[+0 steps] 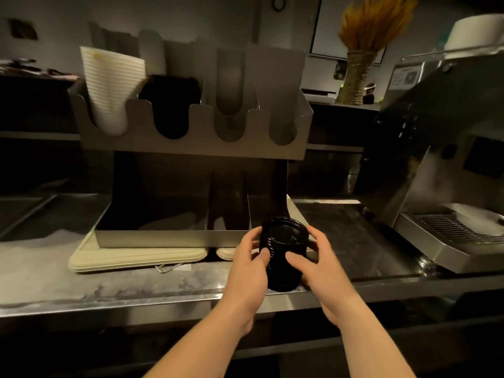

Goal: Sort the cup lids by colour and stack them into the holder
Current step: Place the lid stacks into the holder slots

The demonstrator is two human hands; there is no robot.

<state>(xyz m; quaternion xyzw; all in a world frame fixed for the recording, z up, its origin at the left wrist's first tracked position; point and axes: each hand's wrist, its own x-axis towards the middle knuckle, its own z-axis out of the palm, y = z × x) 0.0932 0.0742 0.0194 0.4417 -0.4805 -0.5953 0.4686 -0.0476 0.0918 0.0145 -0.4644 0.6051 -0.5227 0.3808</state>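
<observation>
Two hands, left [245,268], right [319,266], clasping black lids [283,236]

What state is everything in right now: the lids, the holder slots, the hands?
Black plastic lid stack: gripped between both hands.
Left hand: holds the stack.
Right hand: holds the stack.
White ribbed lids: fill first slot of the steel holder.
Black lids in holder: second slot.
Third slot, fourth slot: empty.

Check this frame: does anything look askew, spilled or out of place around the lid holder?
The white lids in the holder's leftmost slot lean left and rise well above its front wall. A bent metal wire lies loose on the counter in front of the cream trays. No spill shows.
</observation>
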